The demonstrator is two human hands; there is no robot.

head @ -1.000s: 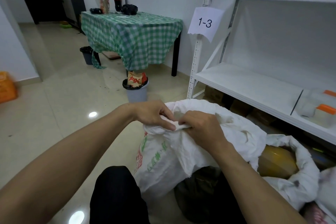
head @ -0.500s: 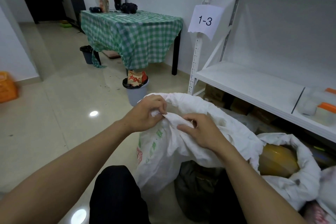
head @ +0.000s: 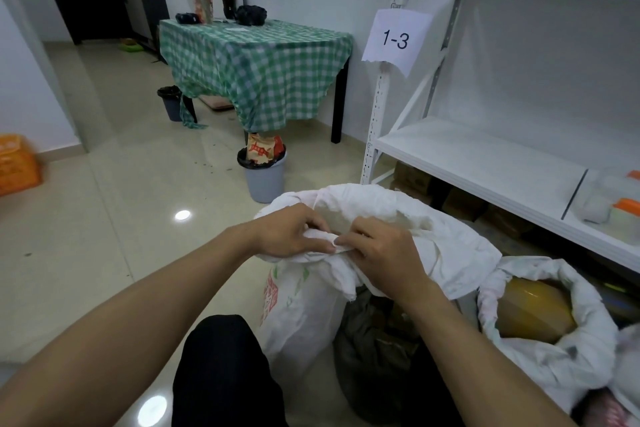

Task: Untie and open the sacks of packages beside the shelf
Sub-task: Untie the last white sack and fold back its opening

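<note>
A white woven sack with red and green print stands on the floor in front of me, its mouth open and its rim rolled outward. My left hand grips the rolled near rim. My right hand pinches the same rim just to the right, fingertips almost touching the left hand. Dark wrapped packages show inside, below the rim. A second white sack at the right stands open with a yellow taped package in it.
A white metal shelf labelled 1-3 runs along the right, with cardboard boxes under it. A grey bin and a table with a green checked cloth stand ahead. An orange crate sits far left. My dark-clothed knee is below.
My hands have come back together on the sack's near rim after pulling it apart. The rim is rolled further down and the mouth stands wider.
</note>
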